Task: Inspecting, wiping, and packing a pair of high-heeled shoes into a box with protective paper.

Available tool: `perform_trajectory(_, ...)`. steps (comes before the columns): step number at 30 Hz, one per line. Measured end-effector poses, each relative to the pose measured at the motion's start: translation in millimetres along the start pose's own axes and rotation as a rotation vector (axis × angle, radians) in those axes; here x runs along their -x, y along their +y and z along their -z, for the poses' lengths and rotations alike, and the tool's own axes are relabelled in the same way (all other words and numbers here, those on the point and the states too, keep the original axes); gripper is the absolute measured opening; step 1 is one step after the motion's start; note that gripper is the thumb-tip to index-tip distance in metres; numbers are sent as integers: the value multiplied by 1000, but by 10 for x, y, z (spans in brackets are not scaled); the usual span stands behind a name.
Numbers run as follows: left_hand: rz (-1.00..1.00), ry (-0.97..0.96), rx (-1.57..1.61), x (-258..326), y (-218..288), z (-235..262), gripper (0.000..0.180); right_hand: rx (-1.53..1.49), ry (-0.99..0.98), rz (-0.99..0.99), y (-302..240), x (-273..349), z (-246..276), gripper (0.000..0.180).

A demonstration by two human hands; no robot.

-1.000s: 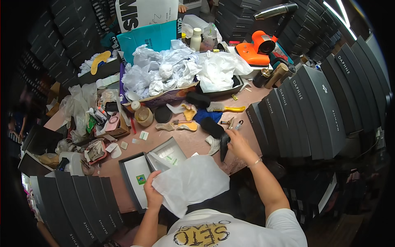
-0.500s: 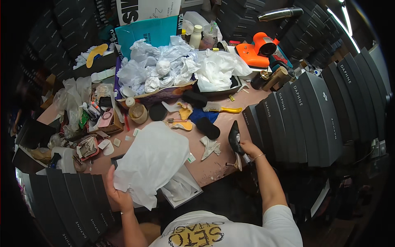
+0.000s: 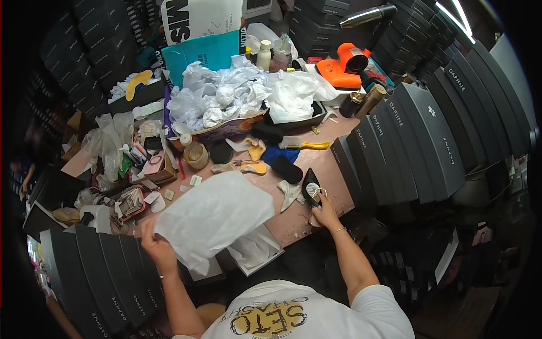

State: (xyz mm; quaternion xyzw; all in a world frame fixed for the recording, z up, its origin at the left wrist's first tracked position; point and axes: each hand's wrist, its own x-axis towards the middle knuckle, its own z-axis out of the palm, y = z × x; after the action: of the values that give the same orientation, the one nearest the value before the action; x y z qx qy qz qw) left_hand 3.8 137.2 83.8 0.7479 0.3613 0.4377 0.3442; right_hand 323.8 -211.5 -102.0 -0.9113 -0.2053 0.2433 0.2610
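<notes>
The left hand [image 3: 157,248] grips a large sheet of white tissue paper [image 3: 217,217] at its lower left corner, fingers closed on the edge, so that the sheet spreads up and to the right of them and hangs over the near edge of the table [image 3: 293,223]. Below the sheet's right part lies an open shoe box [image 3: 257,251] lined with more white paper, partly covered by the sheet. Well to the right of the sheet, the right hand [image 3: 326,213] is closed around the lower end of a black pointed shoe [image 3: 310,185] with a metal ornament; the shoe lies just above the fingers, its tip pointing away from the person. Just left of the shoe sits a small crumpled white paper scrap [image 3: 291,193], between shoe and sheet. Above the sheet, farther across the table, are a black shoe insert [image 3: 287,168], tan insoles [image 3: 251,166], a round black lid [image 3: 221,152] and a roll of tape [image 3: 196,155]. Beyond those, a heap of crumpled white tissue [image 3: 226,96] fills a tray, with an orange tool [image 3: 341,65] to its right. Rows of dark grey shoe boxes [image 3: 418,130] stand right of the shoe, and more stand left of the sheet.
</notes>
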Motion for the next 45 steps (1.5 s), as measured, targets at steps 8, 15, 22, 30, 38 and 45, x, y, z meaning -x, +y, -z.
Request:
perform_trajectory(8, -311, 182, -66, -277, 795, 773, 39, 232, 239, -89, -134, 273, -358, 82)
perform_trajectory(15, -41, -606, -32, 385, 323, -115, 31, -1943, -441, -404, -642, 1138, 138, 37)
perform_trajectory(22, 657, -432, 692, 614, -108, -1014, 7, -2416, -852, -262, -1302, 1746, -191, 51)
perform_trajectory(30, 603, -246, 873, 601, 186, -1267, 14, -1134, -891, 30, -1787, 2223, 644, 43)
perform_trajectory(38, 269, -475, 362, 859, 437, -562, 25, -172, 15, 576, -1848, 1812, -155, 38)
perform_trajectory(45, 60, -476, 299, 1126, 350, -337, 32, -998, -805, -113, -2156, 2005, 65, 35)
